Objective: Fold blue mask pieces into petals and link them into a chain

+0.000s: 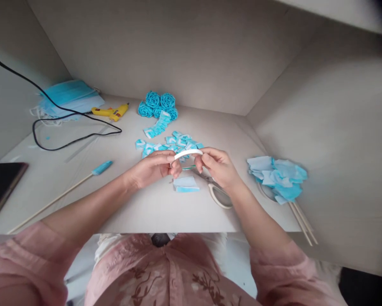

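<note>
A narrow white strip (pixel 188 152) arches between my two hands. My left hand (pixel 154 167) pinches its left end, and my right hand (pixel 221 168) grips the other end. Below them lies a small white-and-blue piece of mask fabric (pixel 186 184). Scissors (pixel 212 194) with pale handles rest partly behind my right hand. Just beyond my fingers are several blue-and-white folded fabric pieces (pixel 180 139), some hidden by the hands. Farther back, a pleated blue strip (pixel 159 125) lies against a cluster of blue fabric roses (pixel 167 101).
At back left are a yellow glue gun (pixel 117 113), its black cable (pixel 78 139) and stacked face masks (pixel 71 94). A blue-tipped wooden stick (pixel 60 196) and a dark flat object (pixel 1 189) lie left. Fabric scraps (pixel 278 174) and thin sticks (pixel 301 221) sit right, near the side wall.
</note>
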`<state>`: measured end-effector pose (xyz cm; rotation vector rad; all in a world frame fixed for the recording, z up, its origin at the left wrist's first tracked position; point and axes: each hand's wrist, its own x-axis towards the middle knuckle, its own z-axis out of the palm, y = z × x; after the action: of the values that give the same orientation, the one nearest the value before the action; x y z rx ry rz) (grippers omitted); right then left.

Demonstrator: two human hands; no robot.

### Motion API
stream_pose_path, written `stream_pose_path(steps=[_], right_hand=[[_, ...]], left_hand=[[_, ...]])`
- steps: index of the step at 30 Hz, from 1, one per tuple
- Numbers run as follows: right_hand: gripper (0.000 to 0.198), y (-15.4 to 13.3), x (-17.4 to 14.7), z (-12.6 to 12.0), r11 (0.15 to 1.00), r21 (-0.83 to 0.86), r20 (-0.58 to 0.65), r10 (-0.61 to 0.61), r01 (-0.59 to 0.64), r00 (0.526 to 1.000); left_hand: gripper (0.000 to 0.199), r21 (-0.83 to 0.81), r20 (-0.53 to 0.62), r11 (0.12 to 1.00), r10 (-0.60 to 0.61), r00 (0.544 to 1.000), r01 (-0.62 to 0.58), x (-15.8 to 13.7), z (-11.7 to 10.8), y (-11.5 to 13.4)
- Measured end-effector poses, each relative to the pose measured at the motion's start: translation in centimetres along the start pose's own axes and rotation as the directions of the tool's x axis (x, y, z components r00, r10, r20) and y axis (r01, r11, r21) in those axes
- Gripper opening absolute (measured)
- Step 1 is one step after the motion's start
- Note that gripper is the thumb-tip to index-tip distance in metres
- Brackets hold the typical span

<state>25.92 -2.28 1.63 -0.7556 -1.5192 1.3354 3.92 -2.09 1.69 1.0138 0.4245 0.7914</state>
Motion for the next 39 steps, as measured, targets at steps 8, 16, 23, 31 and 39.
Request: stream_pose_path(steps=[8,16,23,31,39], right_hand=[[0.020,-0.8,-0.3,0.3,0.860,-0.449,0.106,-0.217,0.241,0.970],[0.024,-1.6,0.0,-0.3,0.629,-0.703,0.100,-0.376,0.333,0.921],[0.030,-7.2,-3.2,-2.2,0.300,-0.954,-0.006,-0.051,0.010,0.999],[0.039,-3.8,-9.8,-2.0,-0.159,-0.987,-0.018,0.276,0.028,0.961],[0.039,-2.0,-9.5,-1.4,-0.258,-0.965,-0.092,0.174,-0.044,0.981]], left_hand=[[0.021,0.115,-0.062,0.991,-0.069,0.996,0.075,0.0,-0.1,-0.2],[0.020,0.184,-0.121,0.983,0.023,0.992,0.000,0.2,-0.4,-0.7],[0.027,0.074,-0.201,0.994,0.093,0.975,-0.079,0.3,-0.4,-0.4],[0.039,0.023,-0.192,0.991,0.136,0.972,-0.135,0.7,-0.7,-0.6],[0.029,0.037,-0.239,0.990,0.139,0.961,-0.134,0.9,-0.8,-0.6]])
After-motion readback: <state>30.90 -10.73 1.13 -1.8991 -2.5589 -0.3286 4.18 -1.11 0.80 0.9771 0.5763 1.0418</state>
